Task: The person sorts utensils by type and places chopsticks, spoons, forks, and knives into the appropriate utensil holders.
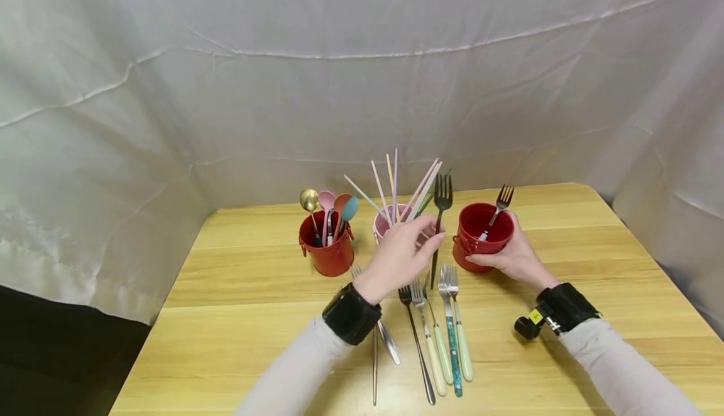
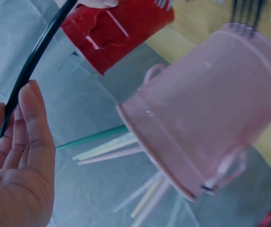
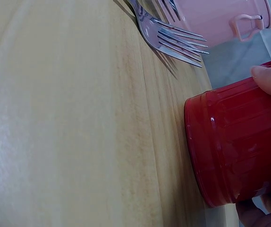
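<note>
Light wooden table (image 1: pixel 237 315), creased white sheeting (image 1: pixel 226 76) draped behind — dark gap lower left

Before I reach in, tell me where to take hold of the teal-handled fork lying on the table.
Pinch the teal fork at mid-handle, from above. It lies flat, tines pointing away, with pale green-handled forks close on both sides, so only a narrow top-down pinch likely fits; the near handle end is freest.

- This looks like a small set made for filming, not a real kitchen.
- A wrinkled white sheet (image 1: pixel 362 76) hangs behind and beside the wooden table (image 1: pixel 237 315), hiding the room.
- Both arms wear black bands with small cameras (image 1: pixel 532 327).
- Forks (image 1: pixel 447 328), spoons (image 1: pixel 328 205) and sticks (image 1: pixel 396 183) sit in little buckets (image 1: pixel 328 256) or lie on the table, like a kitchen game.
</note>
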Motion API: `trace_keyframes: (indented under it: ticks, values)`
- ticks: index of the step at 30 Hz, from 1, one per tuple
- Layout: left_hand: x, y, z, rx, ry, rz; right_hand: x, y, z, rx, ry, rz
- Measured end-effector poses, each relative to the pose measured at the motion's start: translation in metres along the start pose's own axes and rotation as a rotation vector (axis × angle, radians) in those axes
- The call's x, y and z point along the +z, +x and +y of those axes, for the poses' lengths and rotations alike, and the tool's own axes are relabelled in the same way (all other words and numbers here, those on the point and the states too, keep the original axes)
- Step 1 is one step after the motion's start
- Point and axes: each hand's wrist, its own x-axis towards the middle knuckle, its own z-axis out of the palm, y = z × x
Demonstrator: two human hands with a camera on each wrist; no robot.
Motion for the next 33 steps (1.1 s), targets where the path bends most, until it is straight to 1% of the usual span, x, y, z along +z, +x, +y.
trace_keyframes:
  ticks: [2,5,14,17,19,22,25,30,33]
  values:
    - [0.002,0.008,0.005,0.018,0.023,0.009,0.0,0.0,-0.001,-0.006,0.008,0.005]
    - [0.005,0.02,0.012,0.033,0.017,0.03,0.0,-0.001,-0.002,-0.011,0.015,0.012]
    - [0.012,0.056,0.027,0.061,-0.004,0.142,0.001,0.0,-0.003,0.003,-0.018,-0.014]
    - [0.016,0.066,0.03,0.066,0.006,0.152,0.001,0.001,-0.002,-0.005,-0.018,-0.02]
    - [0.02,0.074,0.031,0.072,0.029,0.155,0.001,0.001,-0.002,-0.01,-0.015,-0.02]
    - [0.027,0.082,0.031,0.053,0.074,0.151,0.001,0.001,-0.002,-0.018,-0.011,-0.022]
    - [0.035,0.087,0.028,0.016,0.13,0.129,0.001,0.0,-0.002,-0.014,-0.014,-0.025]
    - [0.046,0.09,0.022,-0.041,0.262,0.059,0.0,0.0,-0.004,0.009,-0.018,-0.023]
    - [0.051,0.089,0.02,-0.05,0.337,0.016,0.0,0.0,-0.005,0.009,-0.006,-0.013]
